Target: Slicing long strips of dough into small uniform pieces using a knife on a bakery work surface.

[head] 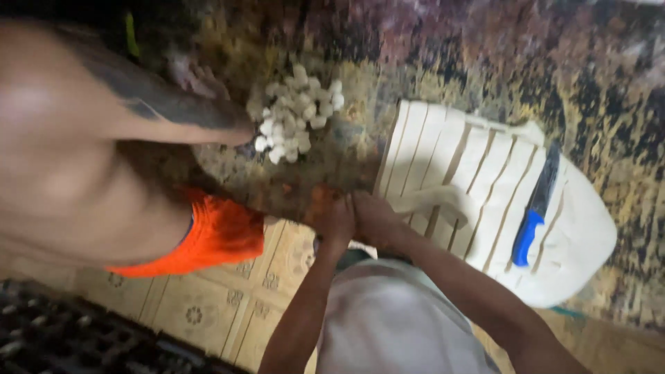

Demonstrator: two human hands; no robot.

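Note:
My left hand (335, 223) and my right hand (375, 217) are pressed close together at the near edge of a dark speckled stone counter (596, 83). Their fingers are curled and blurred, and I cannot tell whether anything is between them. Just right of my hands lies a white slatted board (478, 166). A knife with a blue handle (536, 206) rests on its right part. A pile of small white pieces (294, 111) sits on the counter beyond my hands.
Another person in orange shorts (215, 239) stands at the left, a bare tattooed arm (159, 97) reaching to the white pile. Beige patterned floor tiles (208, 305) lie below, with a black crate (62, 339) at the bottom left.

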